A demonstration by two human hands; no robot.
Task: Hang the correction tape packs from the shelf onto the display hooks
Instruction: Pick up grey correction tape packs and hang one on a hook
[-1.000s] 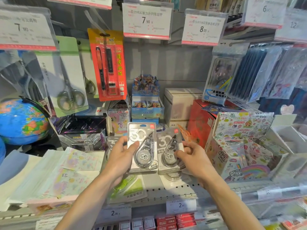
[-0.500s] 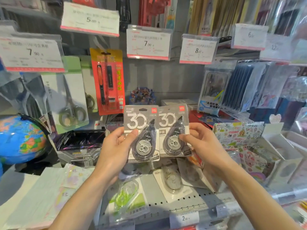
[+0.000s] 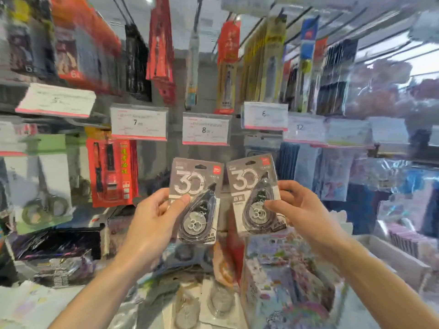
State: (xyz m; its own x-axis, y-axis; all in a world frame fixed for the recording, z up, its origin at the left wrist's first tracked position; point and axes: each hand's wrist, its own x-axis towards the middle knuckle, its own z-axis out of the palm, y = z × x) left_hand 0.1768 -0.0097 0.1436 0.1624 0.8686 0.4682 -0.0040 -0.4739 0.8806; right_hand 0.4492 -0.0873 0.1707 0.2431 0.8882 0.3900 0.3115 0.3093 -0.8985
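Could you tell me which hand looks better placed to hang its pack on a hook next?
Probably the right hand: its pack sits higher, its top nearest the 8.00 tag. The left hand holds its pack lower.

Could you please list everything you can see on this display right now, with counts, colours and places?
Held tape packs: two, grey cards, centre, side by side.
Shelf tape packs: at least two, blurred, bottom centre.
Price tags: several, white with red edge, along the middle row.
Red pen pack: one, hanging left of centre.
Scissors pack: one, green card, far left.
Hanging packs: many, mixed colours, top rows, blurred.
Patterned boxes: pastel, lower right.
Left hand: pinches the left pack.
Right hand: pinches the right pack.
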